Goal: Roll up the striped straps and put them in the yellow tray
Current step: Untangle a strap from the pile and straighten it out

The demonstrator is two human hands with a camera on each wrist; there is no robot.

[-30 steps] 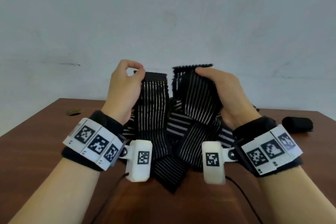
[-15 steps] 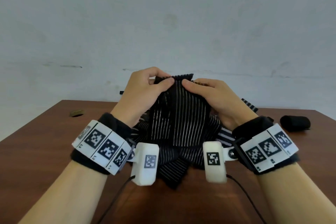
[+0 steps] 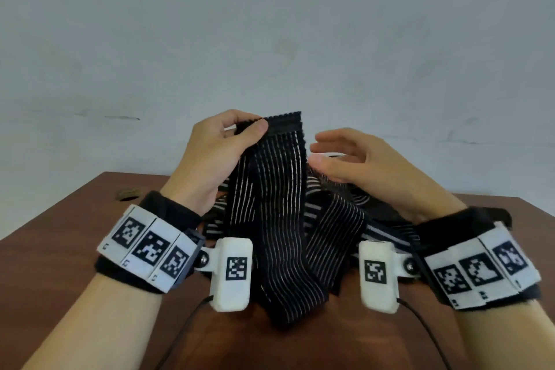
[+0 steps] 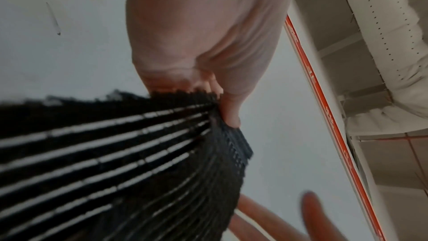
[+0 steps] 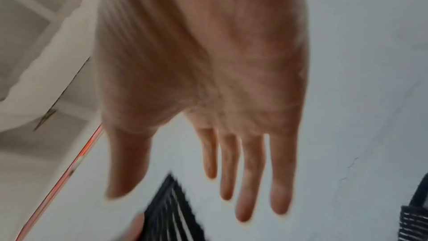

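A black strap with thin white stripes (image 3: 270,198) hangs upright over the table, its lower end trailing toward me. My left hand (image 3: 223,147) pinches its top left corner between thumb and fingers; the left wrist view shows that pinch on the strap (image 4: 139,153). My right hand (image 3: 345,156) hovers just right of the strap with fingers straight and spread, holding nothing, as the right wrist view confirms (image 5: 231,171). More striped straps (image 3: 336,231) lie in a loose heap beneath both hands. No yellow tray is in view.
The heap lies on a brown wooden table (image 3: 60,249) set against a pale wall. A small round hole (image 3: 129,194) marks the table's far left. Thin black cables (image 3: 186,324) run from my wrist cameras toward me.
My right hand has let go of the strap's top edge and drawn away to the right, fingers straightened. The left hand keeps its pinch and holds the strap a little higher.
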